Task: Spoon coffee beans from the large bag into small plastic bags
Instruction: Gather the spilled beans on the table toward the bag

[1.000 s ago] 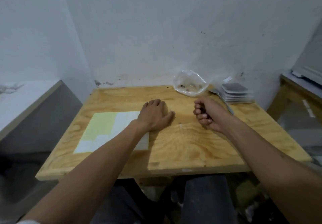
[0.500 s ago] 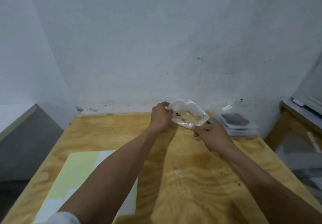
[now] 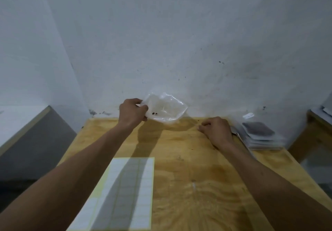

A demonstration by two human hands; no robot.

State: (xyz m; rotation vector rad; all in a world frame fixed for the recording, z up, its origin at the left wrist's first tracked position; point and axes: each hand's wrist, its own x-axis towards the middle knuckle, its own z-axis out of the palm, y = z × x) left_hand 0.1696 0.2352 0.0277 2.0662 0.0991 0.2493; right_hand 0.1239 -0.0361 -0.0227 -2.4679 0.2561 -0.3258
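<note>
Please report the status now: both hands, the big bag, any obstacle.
Left hand grips clear large bag, lifted at wall, few beans inside. Right hand closed on table near spoon; contents unclear. No obstacle.

Clear, nearly empty large bag, a few beans inside, raised above table's far edge.

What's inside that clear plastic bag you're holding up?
The clear bag, pinched by the left hand, shows only a few dark beans near its bottom. The corner under the fingers is hidden.

Grainy matt plywood table, crinkly glossy clear plastic bag, matt paper label sheet.
</note>
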